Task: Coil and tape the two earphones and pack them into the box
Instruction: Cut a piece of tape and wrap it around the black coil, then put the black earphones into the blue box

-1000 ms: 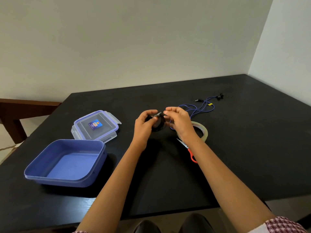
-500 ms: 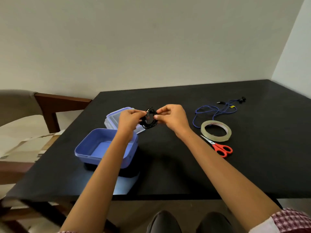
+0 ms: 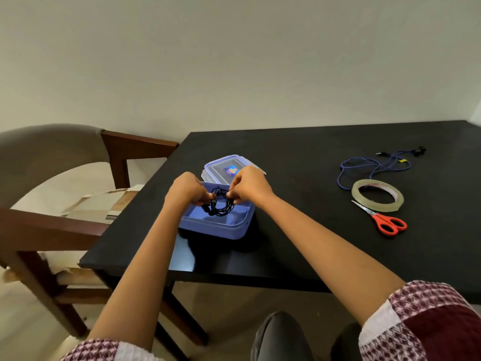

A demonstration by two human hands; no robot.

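Note:
A coiled black earphone (image 3: 220, 205) hangs just over the open blue box (image 3: 221, 226) near the table's left front. My left hand (image 3: 186, 190) pinches its left side and my right hand (image 3: 248, 186) pinches its right side. Part of the coil dips inside the box. The second earphone, a blue one (image 3: 374, 168), lies loose and uncoiled at the far right of the table. A roll of clear tape (image 3: 377, 195) sits in front of it, with red-handled scissors (image 3: 385, 222) nearer to me.
The box's clear lid (image 3: 225, 166) with a sticker lies right behind the box. The black table (image 3: 312, 230) ends close to the box on the left. A wooden chair (image 3: 65, 204) with papers on its seat stands left of the table.
Both hands carried the coiled black earphone leftward and lowered it from above the table down over the blue box. My view swung left with them.

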